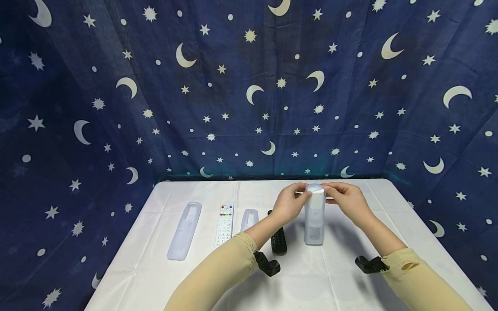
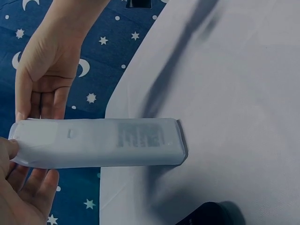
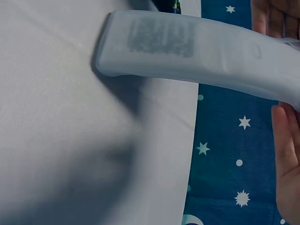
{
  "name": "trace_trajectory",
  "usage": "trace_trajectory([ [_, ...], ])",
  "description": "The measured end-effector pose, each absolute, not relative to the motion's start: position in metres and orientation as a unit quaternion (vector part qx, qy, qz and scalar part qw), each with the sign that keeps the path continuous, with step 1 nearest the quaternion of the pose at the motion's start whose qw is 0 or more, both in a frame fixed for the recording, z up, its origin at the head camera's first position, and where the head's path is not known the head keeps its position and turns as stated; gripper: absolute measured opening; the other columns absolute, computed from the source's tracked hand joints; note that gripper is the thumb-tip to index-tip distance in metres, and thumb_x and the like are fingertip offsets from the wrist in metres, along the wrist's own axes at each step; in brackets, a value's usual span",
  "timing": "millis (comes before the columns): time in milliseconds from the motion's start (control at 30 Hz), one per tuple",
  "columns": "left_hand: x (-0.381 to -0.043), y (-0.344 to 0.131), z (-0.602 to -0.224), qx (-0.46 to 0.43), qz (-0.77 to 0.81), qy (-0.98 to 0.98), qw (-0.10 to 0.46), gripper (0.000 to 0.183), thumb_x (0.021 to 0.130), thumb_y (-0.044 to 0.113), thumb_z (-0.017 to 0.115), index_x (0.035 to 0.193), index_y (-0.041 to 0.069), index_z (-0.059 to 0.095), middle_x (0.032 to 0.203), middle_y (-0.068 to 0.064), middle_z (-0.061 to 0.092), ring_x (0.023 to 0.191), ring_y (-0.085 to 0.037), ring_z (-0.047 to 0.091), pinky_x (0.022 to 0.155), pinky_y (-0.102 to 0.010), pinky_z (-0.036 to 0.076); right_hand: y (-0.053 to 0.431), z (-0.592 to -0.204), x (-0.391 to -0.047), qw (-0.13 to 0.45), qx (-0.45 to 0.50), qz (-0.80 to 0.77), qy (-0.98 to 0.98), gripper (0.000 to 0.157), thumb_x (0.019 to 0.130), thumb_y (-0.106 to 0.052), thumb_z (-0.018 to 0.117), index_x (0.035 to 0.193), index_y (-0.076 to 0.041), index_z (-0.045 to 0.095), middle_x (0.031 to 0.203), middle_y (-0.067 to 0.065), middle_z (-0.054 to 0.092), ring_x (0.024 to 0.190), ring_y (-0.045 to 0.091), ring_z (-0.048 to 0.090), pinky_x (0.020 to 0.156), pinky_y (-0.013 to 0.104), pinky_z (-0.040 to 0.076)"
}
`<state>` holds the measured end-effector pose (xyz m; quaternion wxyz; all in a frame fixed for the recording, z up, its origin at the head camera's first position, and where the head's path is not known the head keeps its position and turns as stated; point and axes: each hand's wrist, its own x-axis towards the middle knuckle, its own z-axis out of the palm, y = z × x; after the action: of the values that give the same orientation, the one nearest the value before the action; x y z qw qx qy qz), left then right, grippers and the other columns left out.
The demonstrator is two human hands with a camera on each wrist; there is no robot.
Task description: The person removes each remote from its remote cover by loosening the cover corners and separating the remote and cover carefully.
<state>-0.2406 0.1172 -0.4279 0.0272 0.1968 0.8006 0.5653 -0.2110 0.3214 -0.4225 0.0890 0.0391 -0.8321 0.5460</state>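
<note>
One sleeved remote (image 1: 314, 218), pale inside a translucent cover, is between the two hands at its far end, which both of them grip from opposite edges. The left hand (image 1: 289, 203) pinches the left edge, its thumb on the face turned toward the person and its other fingers loosely bent. The right hand (image 1: 348, 202) pinches the right edge close to the same end (how hard either one squeezes, I cannot tell). Neither palm wraps the body, so most of the length sits free below the fingers.

The long axis runs nearly straight up and down in the head view, the held end pointing away from the person and raised, the other end pointing back toward them and down at the table (image 1: 136, 276), where it seems to touch. A grey label (image 3: 161, 36) shows through the cover near that lower end.

Just left lies a black remote (image 1: 278, 242), partly hidden by the left hand. Further left come a small translucent cover (image 1: 249, 219), a white remote (image 1: 224, 224) with its buttons up, and a long translucent cover (image 1: 184, 233), slanted. Behind hangs a blue curtain (image 1: 233, 95) with moons and stars.
</note>
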Motion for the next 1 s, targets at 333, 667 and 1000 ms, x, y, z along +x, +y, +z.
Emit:
trace_trajectory([
  [333, -0.2408, 0.1183, -0.4288, 0.192, 0.602, 0.772, 0.072, 0.035, 0.103, 0.028, 0.065, 0.132, 0.008, 0.066, 0.124, -0.003, 0.067, 0.1, -0.01, 0.067, 0.079, -0.023, 0.057, 0.3296, -0.4214, -0.212, 0.006, 0.004, 0.617, -0.787, 0.056, 0.104, -0.033, 0.063, 0.135, 0.013, 0.056, 0.109, -0.005, 0.071, 0.096, 0.006, 0.068, 0.089, 0.035, 0.058],
  [667, -0.2364, 0.119, -0.4259, 0.172, 0.63, 0.753, 0.081, 0.04, 0.101, 0.037, 0.065, 0.129, 0.008, 0.066, 0.116, 0.0, 0.066, 0.102, -0.014, 0.066, 0.081, -0.028, 0.059, 0.3291, -0.4208, -0.2083, -0.007, 0.0, 0.653, -0.757, 0.046, 0.103, -0.028, 0.065, 0.129, 0.01, 0.061, 0.101, -0.007, 0.071, 0.095, 0.009, 0.068, 0.087, 0.031, 0.058],
  [1000, -0.2404, 0.1207, -0.4202, 0.092, 0.711, 0.679, 0.156, 0.02, 0.099, 0.023, 0.069, 0.111, 0.007, 0.07, 0.101, -0.003, 0.067, 0.09, -0.018, 0.068, 0.084, -0.04, 0.06, 0.3278, -0.4206, -0.2073, -0.024, -0.003, 0.675, -0.737, 0.025, 0.104, -0.024, 0.064, 0.117, -0.003, 0.069, 0.099, -0.007, 0.071, 0.097, 0.012, 0.068, 0.086, 0.03, 0.058],
])
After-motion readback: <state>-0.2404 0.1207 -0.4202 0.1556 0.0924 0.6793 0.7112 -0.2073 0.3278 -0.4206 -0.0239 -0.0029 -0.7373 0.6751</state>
